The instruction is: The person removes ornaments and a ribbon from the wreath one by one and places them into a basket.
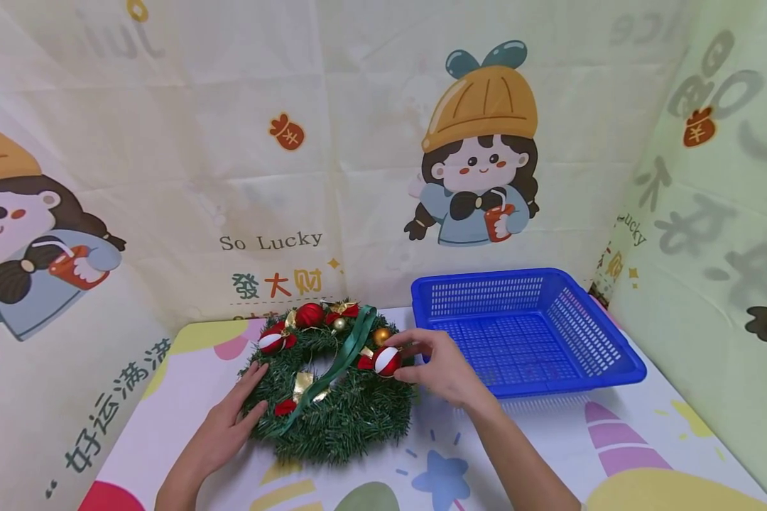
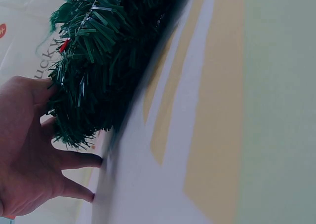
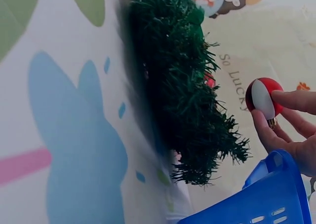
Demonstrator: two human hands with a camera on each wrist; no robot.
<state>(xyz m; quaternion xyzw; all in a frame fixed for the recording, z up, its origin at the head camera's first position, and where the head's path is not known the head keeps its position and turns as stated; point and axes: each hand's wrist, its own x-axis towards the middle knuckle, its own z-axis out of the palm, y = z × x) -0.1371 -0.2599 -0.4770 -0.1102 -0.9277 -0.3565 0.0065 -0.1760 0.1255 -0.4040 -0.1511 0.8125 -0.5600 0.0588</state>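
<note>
A green Christmas wreath point(image 1: 351, 426) lies on the table, trimmed with bows, baubles and a dark green ribbon point(image 1: 348, 358). My right hand point(image 1: 441, 365) pinches a red and white bauble point(image 1: 388, 361) at the wreath's right side; in the right wrist view that bauble point(image 3: 264, 99) is between thumb and fingers, apart from the greenery. Against the wreath's left edge rests my left hand point(image 1: 226, 419). Its fingers are spread in the left wrist view, some at the greenery point(image 2: 89, 86) and others reaching down to the tabletop. Another red and white bauble point(image 1: 270, 341) and a red one point(image 1: 309, 315) sit on the wreath.
A blue plastic basket point(image 1: 524, 389) with slotted walls stands to the right of the wreath, close to my right hand. Behind both hangs a cream printed cloth point(image 1: 358, 213). The table cover point(image 1: 498, 461) carries colourful printed shapes.
</note>
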